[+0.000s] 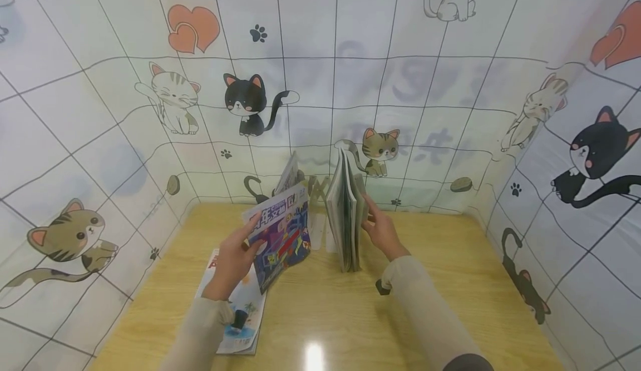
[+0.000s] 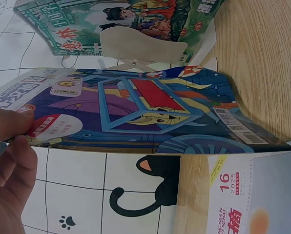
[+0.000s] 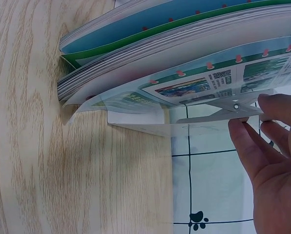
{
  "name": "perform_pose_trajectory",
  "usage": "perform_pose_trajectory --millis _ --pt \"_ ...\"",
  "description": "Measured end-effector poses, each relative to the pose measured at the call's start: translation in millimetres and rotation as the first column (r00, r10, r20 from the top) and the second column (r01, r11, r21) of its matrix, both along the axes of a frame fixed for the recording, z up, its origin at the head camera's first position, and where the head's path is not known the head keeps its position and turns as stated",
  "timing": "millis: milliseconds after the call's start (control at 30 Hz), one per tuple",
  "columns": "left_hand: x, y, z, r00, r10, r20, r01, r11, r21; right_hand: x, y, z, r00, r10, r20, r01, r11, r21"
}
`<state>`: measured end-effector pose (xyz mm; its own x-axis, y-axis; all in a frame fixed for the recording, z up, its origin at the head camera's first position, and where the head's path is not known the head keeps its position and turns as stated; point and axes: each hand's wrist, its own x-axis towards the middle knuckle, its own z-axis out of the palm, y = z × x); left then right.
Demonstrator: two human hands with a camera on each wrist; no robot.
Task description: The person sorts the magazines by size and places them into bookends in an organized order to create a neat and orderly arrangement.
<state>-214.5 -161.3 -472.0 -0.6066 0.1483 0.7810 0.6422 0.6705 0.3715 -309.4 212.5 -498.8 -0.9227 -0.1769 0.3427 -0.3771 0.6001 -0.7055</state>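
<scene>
A purple and blue magazine (image 1: pixel 282 229) is pinched at its upper left edge by my left hand (image 1: pixel 235 260). In the left wrist view the thumb lies on the cover and the other fingers are behind it. My right hand (image 1: pixel 383 229) pinches the upright end plate (image 3: pixel 184 128) of a white folding bookend, near its riveted lattice (image 3: pixel 236 106). Several magazines (image 1: pixel 343 215) stand upright beside that plate. One with a green cover (image 2: pixel 135 17) shows behind the bookend's other plate (image 2: pixel 140 46) in the left wrist view.
A white-covered magazine (image 1: pixel 245 315) lies flat on the wooden table (image 1: pixel 310 304), under the left forearm. At the table's back edge hangs a white gridded cloth with cat prints (image 1: pixel 310 82), which also runs along both sides.
</scene>
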Motion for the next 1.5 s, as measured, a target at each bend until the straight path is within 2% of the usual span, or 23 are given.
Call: perform_pose_trajectory --millis 400,733,1100,1500 --pt "-3.1 9 -0.8 0.997 0.070 -0.025 -0.071 0.996 -0.048 -1.2 -1 -0.5 1.000 -0.001 0.009 0.001 1.000 -0.006" --pt "-9.7 21 -13.3 0.988 0.119 -0.095 -0.125 0.990 -0.058 0.9 -2 0.4 1.000 -0.011 0.029 0.011 1.000 -0.001" --pt "-11.6 31 -14.6 0.985 0.156 -0.068 -0.157 0.988 -0.012 0.1 -2 -2.3 1.000 -0.002 0.006 0.002 1.000 -0.014" --pt "-19.5 47 -16.2 0.967 0.228 -0.110 -0.229 0.973 0.009 -1.1 -1 -0.8 1.000 0.017 -0.011 -0.017 1.000 -0.015"
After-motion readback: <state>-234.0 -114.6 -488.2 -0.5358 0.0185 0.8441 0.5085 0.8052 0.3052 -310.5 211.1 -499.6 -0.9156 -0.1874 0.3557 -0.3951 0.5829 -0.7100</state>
